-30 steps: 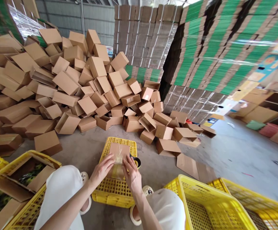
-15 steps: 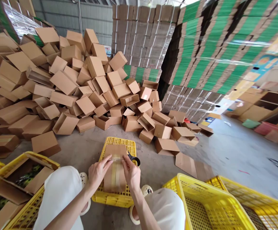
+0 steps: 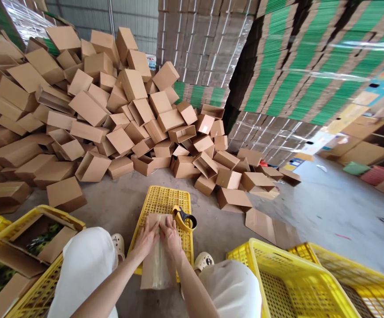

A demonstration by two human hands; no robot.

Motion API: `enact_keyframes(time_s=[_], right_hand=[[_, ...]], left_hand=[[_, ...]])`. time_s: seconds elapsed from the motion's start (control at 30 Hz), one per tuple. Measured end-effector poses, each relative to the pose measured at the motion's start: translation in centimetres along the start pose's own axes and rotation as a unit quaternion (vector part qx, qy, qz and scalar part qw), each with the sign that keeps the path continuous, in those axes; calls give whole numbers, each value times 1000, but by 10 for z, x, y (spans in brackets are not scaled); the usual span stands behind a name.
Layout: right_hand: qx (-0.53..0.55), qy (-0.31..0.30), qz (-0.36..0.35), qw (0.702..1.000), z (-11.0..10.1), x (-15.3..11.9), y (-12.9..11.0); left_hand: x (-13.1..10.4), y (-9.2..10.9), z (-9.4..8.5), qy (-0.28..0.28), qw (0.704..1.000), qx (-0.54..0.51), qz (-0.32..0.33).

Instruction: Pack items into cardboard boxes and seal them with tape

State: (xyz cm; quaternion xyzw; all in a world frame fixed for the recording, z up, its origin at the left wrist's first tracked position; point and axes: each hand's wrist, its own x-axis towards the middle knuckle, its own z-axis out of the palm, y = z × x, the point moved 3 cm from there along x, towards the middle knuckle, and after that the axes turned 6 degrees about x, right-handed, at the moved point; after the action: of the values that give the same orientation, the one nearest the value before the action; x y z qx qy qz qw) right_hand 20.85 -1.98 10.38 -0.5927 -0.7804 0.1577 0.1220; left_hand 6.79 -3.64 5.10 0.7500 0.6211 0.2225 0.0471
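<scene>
A cardboard box (image 3: 149, 274) lies lengthwise on an upturned yellow crate (image 3: 160, 198) between my knees, its near end jutting past the crate's edge. Clear packing tape (image 3: 160, 270) runs along the middle of its top. My left hand (image 3: 146, 240) lies flat near the box's far end, fingers stretched forward. Beside it, my right hand (image 3: 171, 236) presses on the same end, fingers extended, the two hands almost touching over the tape. Just right of the box, a yellow-and-black tape dispenser (image 3: 184, 219) rests on the crate.
Cardboard boxes (image 3: 92, 108) form a large heap ahead. Tall stacks of flattened cartons (image 3: 284, 75) stand behind at right. At left, a yellow crate (image 3: 74, 219) holds cartons with dark green contents. Yellow crates (image 3: 291, 282) sit at right. A flat cardboard piece (image 3: 261, 225) lies on the floor.
The box has slid toward me on the crate. My hands have gone from pinching at the tape to lying flat on the box, closer together. The tape dispenser now shows fully.
</scene>
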Motion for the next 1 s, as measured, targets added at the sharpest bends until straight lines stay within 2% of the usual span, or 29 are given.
enact_keyframes(time_s=[0.07, 0.27, 0.33, 0.37, 0.43, 0.53, 0.63, 0.7, 0.77, 0.93, 1.0], right_hand=[[-3, -7, -8, 1000, 9, -5, 4], [-13, -23, -39, 999, 24, -9, 11], [-14, -25, -58, 998, 30, -16, 9], [-15, -26, -65, 997, 34, -22, 7], [-16, -27, -72, 997, 42, -40, 2], [-10, -20, -61, 998, 54, -68, -8], [-7, -15, -45, 999, 61, -79, -13], [-5, -17, -47, 999, 62, -70, -16], [-7, -22, -53, 998, 58, -48, -17], [-24, -41, -39, 998, 46, 39, -21], [-21, -41, -31, 998, 42, 65, -24]], left_hand=[[-17, 6, 13, -11, 999, 32, 13], [-94, 40, 24, -88, 990, 53, 94], [-118, 48, 33, -123, 983, 46, 131], [-127, 49, 39, -127, 983, 52, 125], [-134, 49, 51, -112, 986, 58, 110], [-133, 48, 67, -57, 992, 56, 96], [-132, 52, 74, -16, 993, 58, 98], [-135, 57, 72, 4, 991, 71, 110], [-141, 61, 65, 19, 989, 93, 117], [-156, 69, 44, 25, 981, 129, 141], [-160, 71, 38, 25, 978, 131, 159]])
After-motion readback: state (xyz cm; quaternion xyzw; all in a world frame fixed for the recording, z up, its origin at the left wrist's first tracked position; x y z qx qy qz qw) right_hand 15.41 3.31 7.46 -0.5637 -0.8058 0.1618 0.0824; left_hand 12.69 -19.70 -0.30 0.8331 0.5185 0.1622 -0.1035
